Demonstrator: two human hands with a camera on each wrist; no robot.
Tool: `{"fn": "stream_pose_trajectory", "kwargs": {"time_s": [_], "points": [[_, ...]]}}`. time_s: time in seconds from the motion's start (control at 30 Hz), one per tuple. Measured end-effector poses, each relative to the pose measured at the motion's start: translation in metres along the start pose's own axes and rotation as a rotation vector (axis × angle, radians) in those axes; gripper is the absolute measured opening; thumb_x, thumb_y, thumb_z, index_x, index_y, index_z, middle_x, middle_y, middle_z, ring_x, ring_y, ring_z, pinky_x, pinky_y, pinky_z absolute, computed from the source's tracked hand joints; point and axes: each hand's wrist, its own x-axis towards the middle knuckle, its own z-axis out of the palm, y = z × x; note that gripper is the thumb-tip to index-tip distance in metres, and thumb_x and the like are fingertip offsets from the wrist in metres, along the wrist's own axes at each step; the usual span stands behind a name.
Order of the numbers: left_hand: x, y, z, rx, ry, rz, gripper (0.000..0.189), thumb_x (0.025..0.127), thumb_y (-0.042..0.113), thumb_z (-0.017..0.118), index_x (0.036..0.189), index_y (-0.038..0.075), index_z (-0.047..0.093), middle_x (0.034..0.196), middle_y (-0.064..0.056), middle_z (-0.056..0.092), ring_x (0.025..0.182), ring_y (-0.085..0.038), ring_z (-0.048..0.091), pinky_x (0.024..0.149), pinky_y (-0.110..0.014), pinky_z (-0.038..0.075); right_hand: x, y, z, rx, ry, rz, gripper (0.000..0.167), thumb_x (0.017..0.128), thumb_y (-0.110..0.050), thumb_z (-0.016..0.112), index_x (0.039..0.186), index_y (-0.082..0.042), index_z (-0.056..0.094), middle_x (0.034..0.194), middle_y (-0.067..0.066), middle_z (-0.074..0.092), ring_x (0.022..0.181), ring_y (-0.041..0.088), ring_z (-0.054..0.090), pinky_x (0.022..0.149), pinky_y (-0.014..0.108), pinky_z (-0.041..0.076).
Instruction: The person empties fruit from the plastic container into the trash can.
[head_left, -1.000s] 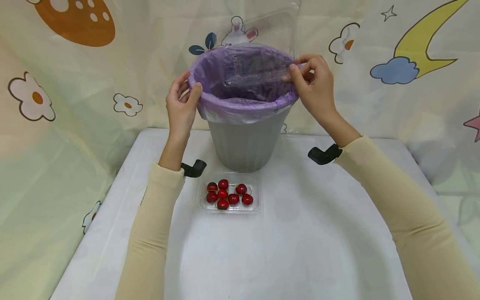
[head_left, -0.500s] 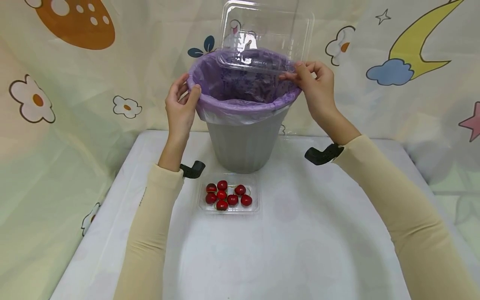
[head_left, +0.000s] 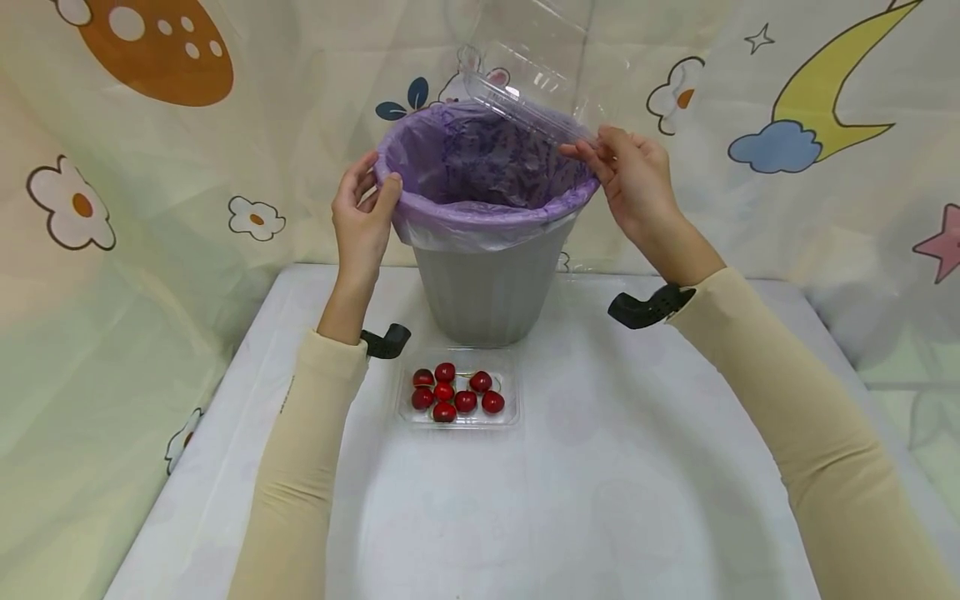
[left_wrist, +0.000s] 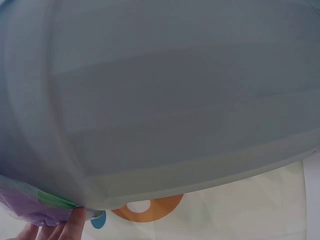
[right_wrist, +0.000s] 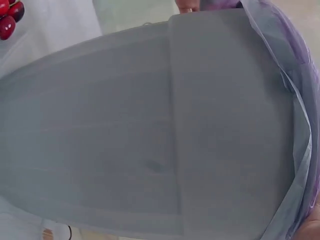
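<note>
A grey trash bin (head_left: pixel 487 287) stands upright, a purple bag (head_left: pixel 487 215) folded over its rim. My left hand (head_left: pixel 362 208) grips the rim on the left, thumb towards the inside; its fingers (left_wrist: pixel 75 225) show low in the left wrist view. Over the right side of the opening, my right hand (head_left: pixel 633 177) pinches a clear plastic container or lid (head_left: pixel 525 108) by its edge. This piece tilts up and back over the bin's far rim. In the right wrist view the bin wall (right_wrist: pixel 100 125) fills most of the picture, with the container out of sight.
In front of the bin sits a clear plastic tray (head_left: pixel 506 417) with several red cherries (head_left: pixel 466 402). The table has a white cover (head_left: pixel 600 500). A patterned cloth (head_left: pixel 315 167) hangs close behind the bin and along the left.
The clear plastic piece first rises and turns out of the bin's opening, then tips, its lower left edge now slanting up. My right hand has turned with it. The left hand stays on the rim.
</note>
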Motion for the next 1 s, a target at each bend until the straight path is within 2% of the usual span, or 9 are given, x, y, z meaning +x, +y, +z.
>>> {"fn": "stream_pose_trajectory", "kwargs": {"time_s": [0.23,0.5,0.6,0.77,1.0], "points": [[0.0,-0.002,0.003,-0.015,-0.007,-0.031,0.05,0.089,0.016,0.065,0.137,0.006,0.053,0.132,-0.015,0.056,0.109,-0.024,0.06,0.097,-0.029,0.048,0.002,-0.009,-0.011,0.141,0.036,0.072,0.015,0.095,-0.002,0.059,0.085,0.009,0.055,0.106,0.019,0.058,0.094,0.03,0.07,0.076,0.021,0.055],[0.001,-0.002,0.0,-0.008,0.012,-0.022,0.049,0.088,0.017,0.065,0.136,0.006,0.055,0.13,-0.015,0.057,0.109,-0.023,0.061,0.097,-0.028,0.048,0.001,-0.027,-0.031,0.283,0.05,0.039,0.016,0.092,0.005,0.06,0.078,0.011,0.055,0.104,0.019,0.057,0.097,0.037,0.068,0.075,0.025,0.057],[0.002,-0.002,0.0,-0.019,0.02,-0.027,0.049,0.088,0.016,0.066,0.135,0.007,0.056,0.13,-0.014,0.057,0.108,-0.024,0.06,0.096,-0.028,0.048,-0.001,-0.033,-0.043,0.303,0.074,0.03,0.013,0.092,0.006,0.06,0.081,0.012,0.056,0.103,0.019,0.057,0.096,0.038,0.068,0.073,0.026,0.057],[0.002,-0.002,0.0,-0.023,0.023,-0.029,0.049,0.088,0.016,0.066,0.136,0.006,0.055,0.13,-0.014,0.057,0.109,-0.024,0.06,0.097,-0.028,0.048,-0.004,-0.037,-0.066,0.337,0.126,0.04,0.006,0.092,0.005,0.06,0.095,0.008,0.055,0.096,0.019,0.059,0.094,0.039,0.069,0.072,0.028,0.058],[0.002,-0.002,0.001,-0.013,0.016,-0.016,0.05,0.088,0.015,0.065,0.136,0.005,0.054,0.131,-0.015,0.057,0.109,-0.023,0.059,0.097,-0.028,0.047,-0.018,-0.043,-0.1,0.395,0.146,0.062,0.005,0.093,0.003,0.061,0.093,0.007,0.059,0.093,0.021,0.063,0.098,0.039,0.068,0.074,0.029,0.057]]}}
